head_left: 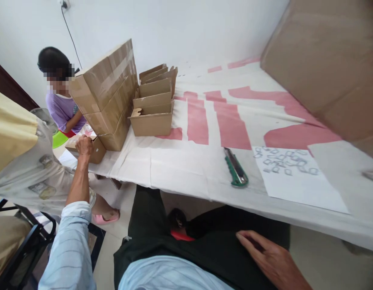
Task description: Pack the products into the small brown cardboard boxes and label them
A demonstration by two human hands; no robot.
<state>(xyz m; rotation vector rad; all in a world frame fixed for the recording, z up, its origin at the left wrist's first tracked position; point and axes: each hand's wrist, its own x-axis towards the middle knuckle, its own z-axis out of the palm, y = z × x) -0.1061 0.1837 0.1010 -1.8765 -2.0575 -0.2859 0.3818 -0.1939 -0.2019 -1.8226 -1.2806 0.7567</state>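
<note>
At the left end of the table, my left hand (84, 146) is closed round a thin, dark, pointed tool (98, 137). What kind of tool it is cannot be made out. The hand is over a small cardboard box (98, 152), beside a stack of taped cartons (109, 96). My right hand (269, 257) rests on my dark trousers below the table edge, fingers loosely bent and a gap showing between them, with nothing seen in it. Nearer the middle of the table lies a green utility knife (236, 168), touched by neither hand.
Open cardboard boxes (151, 125) stand in a row beside the cartons. Small ring-like pieces lie on a white paper sheet (307, 193). A large carton (325, 68) looms at upper right. Another person (58, 102) is behind the stack; a draped cloth (20, 145) hangs at left.
</note>
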